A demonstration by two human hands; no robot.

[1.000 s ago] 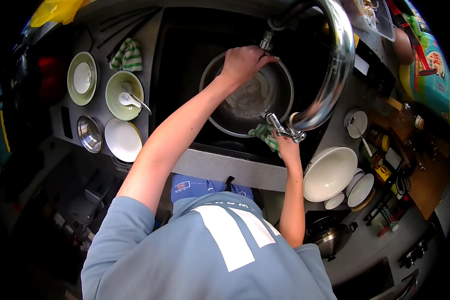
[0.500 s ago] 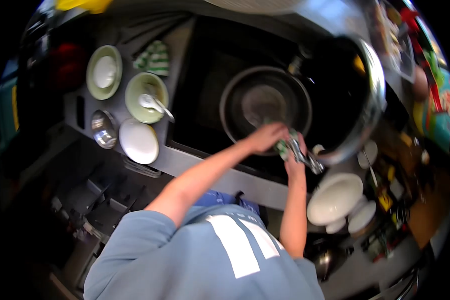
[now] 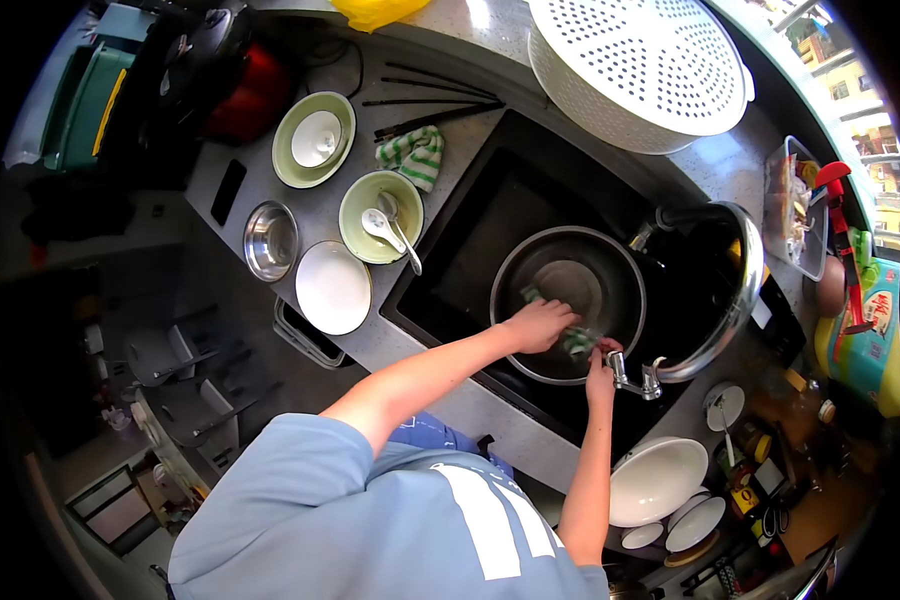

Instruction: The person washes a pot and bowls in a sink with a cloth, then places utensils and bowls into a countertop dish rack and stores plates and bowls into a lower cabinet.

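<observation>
Both of my hands are low over the near rim of a dark frying pan [image 3: 570, 285] in the black sink [image 3: 470, 250]. My left hand [image 3: 540, 326] is closed on a green-and-white striped cloth [image 3: 581, 343], part of which sticks out past the fingers over the pan. Closed at the other end of the same cloth is my right hand [image 3: 602, 362], its fingers partly hidden. Right beside it hangs the spout end of a chrome faucet [image 3: 745, 290], which arches over the sink from the far side. I cannot tell whether water is running.
Left of the sink stand green bowls [image 3: 355, 215], a white plate [image 3: 333, 288], a steel bowl [image 3: 271, 242] and another striped cloth [image 3: 410, 155]. Chopsticks [image 3: 440, 90] lie behind them. A white colander [image 3: 640, 70] sits at the back; a large white bowl [image 3: 660, 482] is at right.
The camera view has shifted and sharpened, bringing the colander into sight. My hands, with the cloth, have moved slightly off the spout end toward the pan.
</observation>
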